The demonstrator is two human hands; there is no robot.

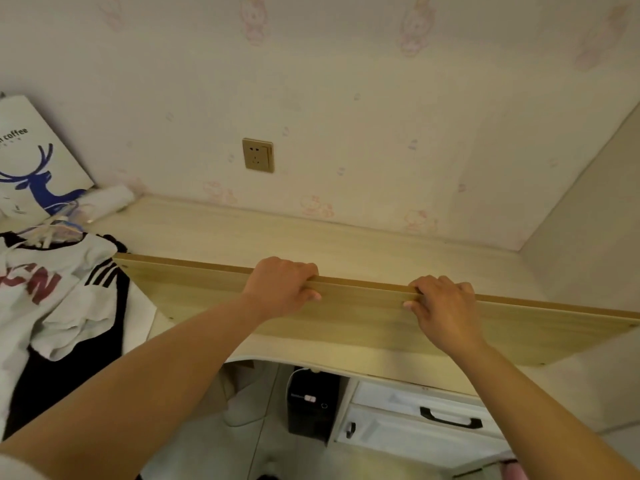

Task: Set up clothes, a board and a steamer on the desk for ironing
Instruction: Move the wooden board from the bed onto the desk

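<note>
A long light wooden board (363, 317) stands on its long edge across the pale desk (311, 233), tilted toward me. My left hand (280, 285) grips its top edge near the middle, fingers curled over the far side. My right hand (443, 306) grips the same edge further right. White and black clothes (59, 299) with red lettering and black stripes lie in a heap on the desk's left end, some on hangers (52, 230). The board's left end touches or overlaps the clothes. No steamer is in view.
A white paper bag with a blue deer (38, 161) leans on the wall at far left, a white roll (107, 199) beside it. A wall socket (258, 155) sits above the desk. Below are a black box (311, 403) and white drawers (433, 420).
</note>
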